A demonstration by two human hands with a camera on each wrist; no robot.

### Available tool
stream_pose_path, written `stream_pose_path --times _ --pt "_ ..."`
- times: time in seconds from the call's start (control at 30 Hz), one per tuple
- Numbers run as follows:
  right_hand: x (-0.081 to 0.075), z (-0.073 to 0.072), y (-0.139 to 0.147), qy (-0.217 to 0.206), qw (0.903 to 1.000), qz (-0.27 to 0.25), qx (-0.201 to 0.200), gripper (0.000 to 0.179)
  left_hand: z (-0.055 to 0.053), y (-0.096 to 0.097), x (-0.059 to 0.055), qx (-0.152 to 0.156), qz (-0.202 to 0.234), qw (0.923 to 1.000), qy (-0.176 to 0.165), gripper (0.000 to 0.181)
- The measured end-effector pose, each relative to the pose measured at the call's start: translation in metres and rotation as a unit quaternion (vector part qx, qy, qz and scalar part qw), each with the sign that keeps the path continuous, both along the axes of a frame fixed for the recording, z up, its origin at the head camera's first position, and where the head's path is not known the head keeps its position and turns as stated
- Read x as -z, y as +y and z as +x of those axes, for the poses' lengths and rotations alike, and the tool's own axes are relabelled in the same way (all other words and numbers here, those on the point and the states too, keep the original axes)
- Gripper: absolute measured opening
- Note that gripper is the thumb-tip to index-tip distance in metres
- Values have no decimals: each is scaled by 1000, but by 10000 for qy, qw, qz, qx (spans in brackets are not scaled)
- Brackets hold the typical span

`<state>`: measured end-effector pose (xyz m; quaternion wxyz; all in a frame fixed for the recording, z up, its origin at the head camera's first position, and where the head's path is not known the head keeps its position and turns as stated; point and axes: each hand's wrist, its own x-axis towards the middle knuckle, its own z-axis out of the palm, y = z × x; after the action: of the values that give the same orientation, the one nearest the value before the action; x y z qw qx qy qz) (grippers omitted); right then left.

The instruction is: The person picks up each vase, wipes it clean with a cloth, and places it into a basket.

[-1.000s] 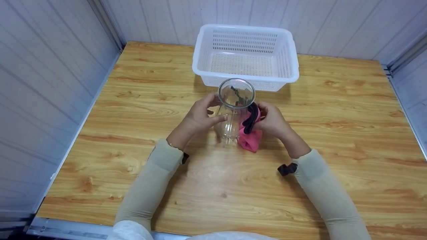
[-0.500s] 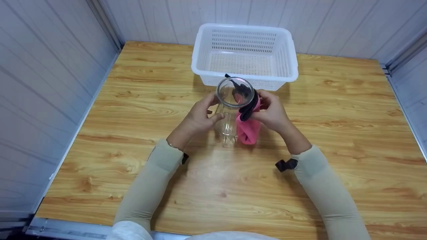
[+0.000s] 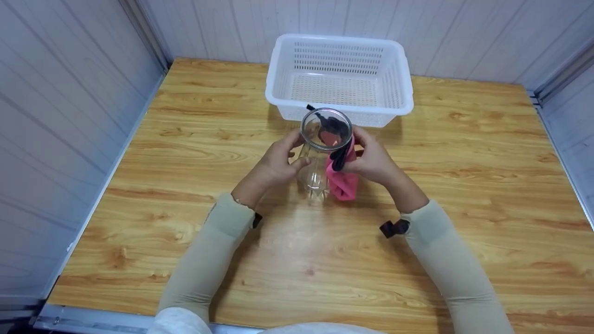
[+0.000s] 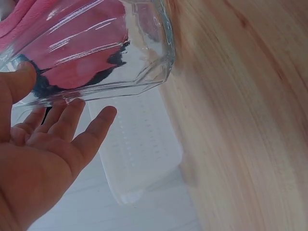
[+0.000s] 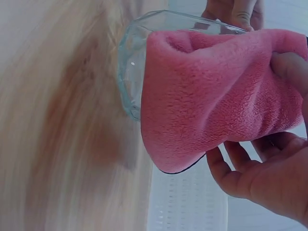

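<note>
A clear glass vase (image 3: 313, 174) with a round rim and a faceted base stands out in the middle of the head view. My left hand (image 3: 278, 162) holds it from the left, thumb (image 4: 21, 79) on one side and fingers beneath in the left wrist view. On the vase's right side, my right hand (image 3: 373, 160) grips a pink cloth (image 5: 207, 101) with dark edging, thumb on one face and fingers under the other. The cloth lies against the glass, and its pink and dark parts show through the vase wall. The far side of the cloth is partly hidden.
A white perforated plastic basket (image 3: 341, 109) sits behind the vase near the back wall. Both hands are over a wood-grain table (image 3: 297, 269). Pale panel walls (image 3: 222, 32) border the table at the back and sides.
My right hand has moved up and slightly left, bringing the cloth higher along the vase's side; a dark corner now pokes out behind the rim. My left hand keeps its hold almost unmoved.
</note>
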<state>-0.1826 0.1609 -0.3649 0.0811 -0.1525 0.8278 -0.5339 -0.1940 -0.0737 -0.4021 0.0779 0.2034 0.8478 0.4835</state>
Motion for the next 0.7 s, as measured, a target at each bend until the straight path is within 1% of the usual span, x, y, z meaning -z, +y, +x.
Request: stream_pose_path --times 0.07,0.17,0.3,0.4,0.47,0.5,0.7 --pt "12 -5 3 -55 9999 136 -41 73 0 0 0 -4 26 10000 -53 59" --pt "34 -13 7 -9 9996 284 -76 76 0 -1 0 15 40 10000 -36 59" --pt "46 -13 9 -16 9992 372 -160 78 0 0 1 21 22 10000 11 59" --pt "51 -12 10 -58 9988 451 -181 75 0 1 1 48 4 10000 26 59" --pt "50 -11 9 -90 9984 530 -151 72 0 1 1 52 3 10000 15 59" --pt "45 -8 8 -75 9983 551 -144 71 0 1 1 42 2 10000 0 59" --pt "7 8 0 -38 9982 592 -45 67 0 0 -1 -36 -7 9998 -194 60"
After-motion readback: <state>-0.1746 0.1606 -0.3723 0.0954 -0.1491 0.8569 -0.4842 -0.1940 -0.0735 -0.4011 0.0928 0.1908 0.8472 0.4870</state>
